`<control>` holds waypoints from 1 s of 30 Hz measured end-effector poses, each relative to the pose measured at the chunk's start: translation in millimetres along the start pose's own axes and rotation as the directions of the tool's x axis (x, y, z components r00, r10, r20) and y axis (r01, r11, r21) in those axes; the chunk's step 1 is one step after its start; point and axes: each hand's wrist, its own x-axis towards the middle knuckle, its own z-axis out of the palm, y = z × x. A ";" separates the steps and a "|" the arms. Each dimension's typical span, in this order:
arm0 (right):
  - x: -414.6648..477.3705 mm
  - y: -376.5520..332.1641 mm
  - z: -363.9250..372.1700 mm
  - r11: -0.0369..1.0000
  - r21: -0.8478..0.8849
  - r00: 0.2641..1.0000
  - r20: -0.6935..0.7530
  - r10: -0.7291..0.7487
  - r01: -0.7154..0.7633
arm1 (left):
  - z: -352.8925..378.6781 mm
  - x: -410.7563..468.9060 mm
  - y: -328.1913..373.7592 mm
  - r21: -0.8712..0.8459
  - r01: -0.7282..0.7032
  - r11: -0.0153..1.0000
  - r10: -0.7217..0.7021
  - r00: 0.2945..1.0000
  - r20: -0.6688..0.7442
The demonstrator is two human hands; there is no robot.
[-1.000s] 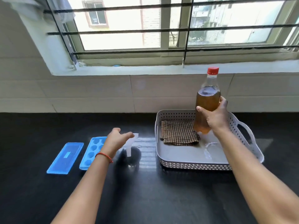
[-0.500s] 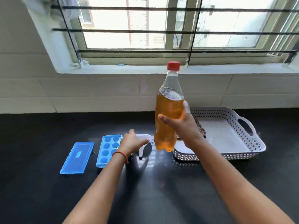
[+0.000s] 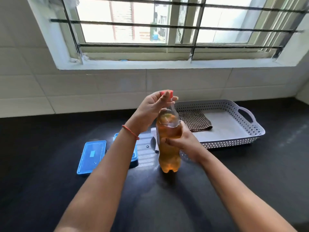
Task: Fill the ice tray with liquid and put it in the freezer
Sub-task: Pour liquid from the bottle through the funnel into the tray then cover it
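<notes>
A clear plastic bottle (image 3: 168, 154) of amber liquid is held upright above the black counter (image 3: 50, 190). My right hand (image 3: 182, 143) grips the bottle's middle. My left hand (image 3: 153, 108) curls its fingers round the red cap (image 3: 170, 93) at the top. The blue ice tray (image 3: 134, 156) lies on the counter behind my left forearm, mostly hidden. Its blue lid (image 3: 92, 156) lies flat to the left of it. A white funnel (image 3: 153, 133) shows partly behind the bottle.
A white perforated basket (image 3: 242, 136) with handles stands at the right, holding a folded checked cloth (image 3: 195, 121). A tiled wall and a barred window rise behind the counter. The counter's near part is bare black stone.
My left hand has left the funnel and risen to grip the bottle cap. My right hand has brought the bottle down and nearer, over the counter in front of the tray.
</notes>
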 end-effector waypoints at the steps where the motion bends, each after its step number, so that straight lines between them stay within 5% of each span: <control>1: -0.9 -0.5 -0.4 1.000 0.012 1.000 0.028 0.003 -0.003 | -0.3 0.9 1.7 -0.008 0.009 1.000 -0.009 1.000 0.021; 6: -1.8 0.0 -3.7 0.998 0.035 0.985 0.163 0.051 -0.057 | -12.7 -0.5 1.3 -0.084 0.010 0.996 -0.009 1.000 0.021; 11: 1.6 6.2 12.7 0.999 -0.033 0.999 -0.048 0.023 -0.025 | 12.6 -1.6 3.2 0.074 -0.031 0.997 0.047 0.973 -0.224; 14: 3.0 4.8 23.4 0.980 -0.200 0.983 -0.175 -0.054 0.018 | 37.5 -0.2 -0.4 0.409 0.010 0.913 0.222 0.827 -0.516; 16: 1.7 0.5 22.1 0.971 -0.235 0.982 -0.174 -0.072 0.030 | 47.1 -4.2 -1.0 0.535 0.032 0.844 0.338 0.742 -0.579; 18: 2.0 -2.8 13.6 0.991 -0.131 0.998 -0.063 -0.019 0.011 | 39.6 -4.4 3.0 0.369 -0.040 0.929 0.235 0.833 -0.501; 21: 0.9 -4.5 -5.4 0.999 0.027 0.990 0.131 0.042 -0.046 | 16.5 -6.8 14.0 -0.037 -0.014 0.999 0.007 0.982 -0.187; 25: 4.3 -2.3 -12.7 0.999 0.008 0.981 0.185 0.050 -0.052 | 1.8 -7.6 9.3 -0.055 -0.069 0.996 0.061 0.989 -0.137; 30: 9.1 6.5 2.2 1.000 -0.008 1.000 0.008 0.021 -0.021 | 17.7 -5.4 6.3 -0.083 -0.153 0.985 0.129 0.960 -0.249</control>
